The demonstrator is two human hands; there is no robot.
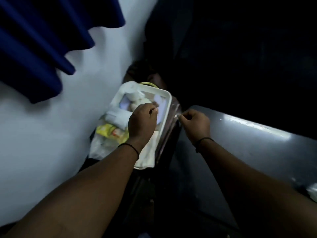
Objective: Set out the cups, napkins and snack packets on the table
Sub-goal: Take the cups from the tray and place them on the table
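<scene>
Far to the left of both hands, a blue curtain (39, 47) is hanging in folds against a pale wall (51, 134).

Just left of the left hand, a white tray (169, 100) is sitting low beside the wall, crowded with things. A yellow packet (109, 132) is lying in it close to the left wrist, with clear plastic wrapping (101, 148) bunching below that. Rolled white napkins (118, 116) are lying above the packet, touching the hand's left edge, and more white bundles (135, 95) are sitting beyond the knuckles. These are blurred, so whether any of them are cups cannot be told.

The left hand (143, 123) is hovering over the middle of the tray, knuckles up, fingers curling in and pinching something small and pale at the fingertips; what it is cannot be made out. A dark band (131, 148) is circling that wrist. Under the forearm, a flat cream cloth or paper (148, 157) is lying at the tray's near end.

Between the hands, a clear film (173, 110) is running along the tray's right rim.

The right hand (195, 125) is holding off to the right of the tray, fingers curling tight, thumb and forefinger pinching the edge of that film. It is wearing a dark band (203, 140) as well.

Right of the right hand, a grey table (248, 134) is stretching away, catching glare. At its far right edge, something white (313, 193) is showing only in part.
</scene>
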